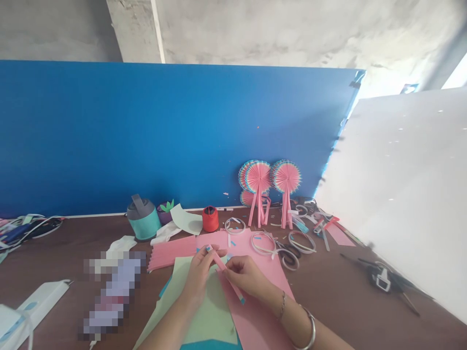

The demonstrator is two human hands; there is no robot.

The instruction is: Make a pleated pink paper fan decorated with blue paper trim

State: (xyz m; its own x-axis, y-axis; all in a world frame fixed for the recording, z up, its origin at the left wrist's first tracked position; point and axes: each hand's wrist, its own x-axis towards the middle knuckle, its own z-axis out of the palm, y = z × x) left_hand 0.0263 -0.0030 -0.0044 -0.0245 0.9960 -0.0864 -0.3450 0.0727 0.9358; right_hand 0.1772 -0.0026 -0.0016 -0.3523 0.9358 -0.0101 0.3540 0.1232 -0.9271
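Observation:
Between my two hands runs a narrow folded strip of pink paper (236,288), slanting down to the right, with blue at both ends. My left hand (202,266) pinches its upper end. The fingers of my right hand (245,274) close on its middle. Beneath them lie a light green sheet (211,316) and a pink sheet (260,321), overlapping, with blue paper (209,344) showing under the green. Left of my hands is a pleated stack of pink paper (171,250). Small blue scraps are scattered on the pink sheet.
Round pleated paper fans (258,177) on pink handles lean against the blue partition (182,131). Coiled white strips (263,243) and black-handled scissors (292,248) lie to the right. A red container (210,219), teal pot (143,221) and white power strip (40,308) also occupy the brown table (321,301).

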